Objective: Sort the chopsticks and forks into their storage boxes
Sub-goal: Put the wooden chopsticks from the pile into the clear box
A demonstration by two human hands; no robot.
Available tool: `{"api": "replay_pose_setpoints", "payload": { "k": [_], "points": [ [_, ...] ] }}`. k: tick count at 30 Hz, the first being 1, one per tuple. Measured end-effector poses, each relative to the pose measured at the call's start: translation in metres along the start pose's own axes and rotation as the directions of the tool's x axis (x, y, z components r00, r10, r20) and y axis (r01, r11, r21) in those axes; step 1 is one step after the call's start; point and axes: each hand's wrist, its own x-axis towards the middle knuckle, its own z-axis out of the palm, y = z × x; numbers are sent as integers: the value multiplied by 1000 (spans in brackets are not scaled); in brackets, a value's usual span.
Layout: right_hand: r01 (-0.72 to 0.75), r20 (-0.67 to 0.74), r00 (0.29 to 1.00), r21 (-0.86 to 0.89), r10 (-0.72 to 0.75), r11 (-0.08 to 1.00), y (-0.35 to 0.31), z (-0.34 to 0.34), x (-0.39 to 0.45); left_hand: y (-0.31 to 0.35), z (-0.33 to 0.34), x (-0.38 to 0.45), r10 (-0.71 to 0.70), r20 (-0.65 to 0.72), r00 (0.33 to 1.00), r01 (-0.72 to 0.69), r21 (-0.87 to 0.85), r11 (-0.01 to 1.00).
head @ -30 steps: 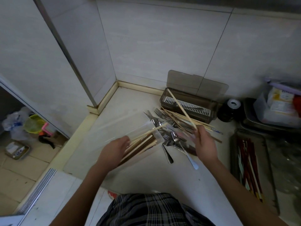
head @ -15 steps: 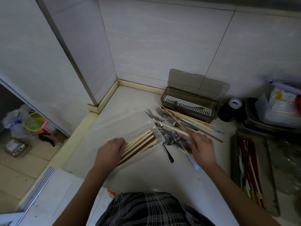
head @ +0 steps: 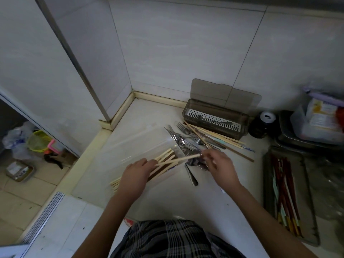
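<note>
On the pale table (head: 167,202), against the tiled wall, I take the brown storage box (head: 216,121) as my landmark: its tinted lid stands open against the tiles and a white perforated tray lies inside with one metal piece on it. Just in front of that box lies the mixed pile of forks (head: 183,135) and other steel cutlery, with loose light wooden chopsticks (head: 219,137) lying across it and touching the box's front wall. Nearer me and to the left of the brown box sits a clear plastic box (head: 149,155), tilted on the table, holding several light and dark chopsticks that stick out toward me at its near end.

My left hand (head: 135,175) rests over the near part of the clear box, fingers loosely curved on the chopsticks inside; I cannot tell whether it truly grips them. My right hand (head: 219,166) is over the cutlery pile, its fingertips pinching one end of a single light chopstick (head: 178,160) whose other end reaches into the clear box.

To the right of the brown box stand a dark round jar (head: 262,125) with a white top and a stack of trays (head: 305,138) carrying packets; their print is too blurred to read. A flat tray (head: 307,211) of red and green chopsticks lies nearer me on that side.
</note>
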Motion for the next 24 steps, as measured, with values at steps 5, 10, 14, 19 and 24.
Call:
{"api": "replay_pose_setpoints", "payload": {
  "k": [5, 10, 14, 19, 24],
  "points": [
    [-275, 2, 960, -182, 280, 944, 44, -13, -1, -31, -1, -14, -215, 113, 970, 240, -294, 925],
    [-393, 93, 908, -151, 409, 907, 48, -11, 2, -41, 4, -23, -280, 223, 934, 347, -370, 862],
    [-423, 127, 890, -134, 439, 896, 47, -4, 6, -43, 6, -20, -313, 266, 912, 398, -377, 836],
    [-505, 157, 844, -90, 513, 858, 44, -4, 10, -44, 8, -17, -340, 231, 911, 401, -310, 862],
    [-596, 239, 767, -78, 596, 799, 44, -8, 15, -46, 9, -18, -381, 243, 892, 437, -253, 863]
  ]
}}
